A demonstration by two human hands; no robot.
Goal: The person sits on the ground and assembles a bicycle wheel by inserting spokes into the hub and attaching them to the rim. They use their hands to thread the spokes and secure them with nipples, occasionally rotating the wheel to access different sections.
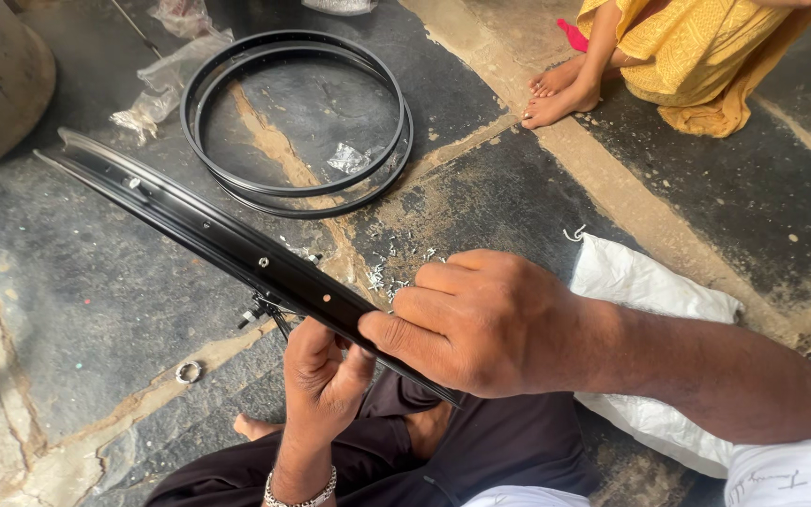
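Note:
A black bicycle wheel rim (201, 225) is held edge-on across my lap, running from upper left down to my hands. My right hand (481, 319) is closed over its near part from above. Beneath the rim, my left hand (323, 374) grips from below, close to a small metal hub and spoke ends (263, 312). A bracelet circles my left wrist.
Two more black rims (396, 131) lie stacked flat on the stone floor ahead. A metal ring (188, 373) rests at lower left. A white sack (645, 282) sits to my right. Another person in yellow cloth (696, 56) sits at upper right, bare feet (556, 94) out.

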